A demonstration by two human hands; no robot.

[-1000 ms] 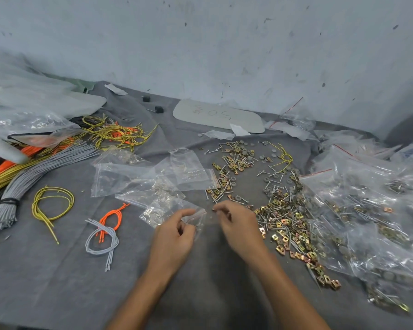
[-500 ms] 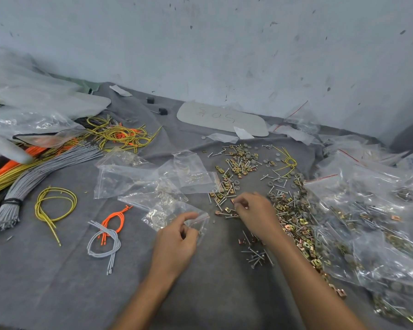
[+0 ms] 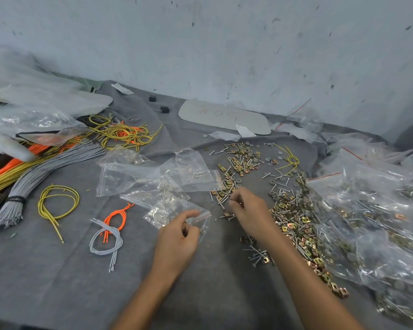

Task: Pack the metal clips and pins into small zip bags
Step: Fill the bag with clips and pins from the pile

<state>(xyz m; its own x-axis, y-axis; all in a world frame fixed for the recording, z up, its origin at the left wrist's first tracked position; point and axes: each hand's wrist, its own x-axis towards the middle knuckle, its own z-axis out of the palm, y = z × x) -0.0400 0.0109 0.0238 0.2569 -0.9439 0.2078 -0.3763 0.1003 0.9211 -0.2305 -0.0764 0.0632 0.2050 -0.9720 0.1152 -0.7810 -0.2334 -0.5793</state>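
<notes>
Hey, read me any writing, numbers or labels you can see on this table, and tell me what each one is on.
"50": handwritten, upside down to the camera, on the pale rounded card by the wall; a third mark after it is too faint to read.
No other text: the zip bags show no readable print, only red seal strips.
</notes>
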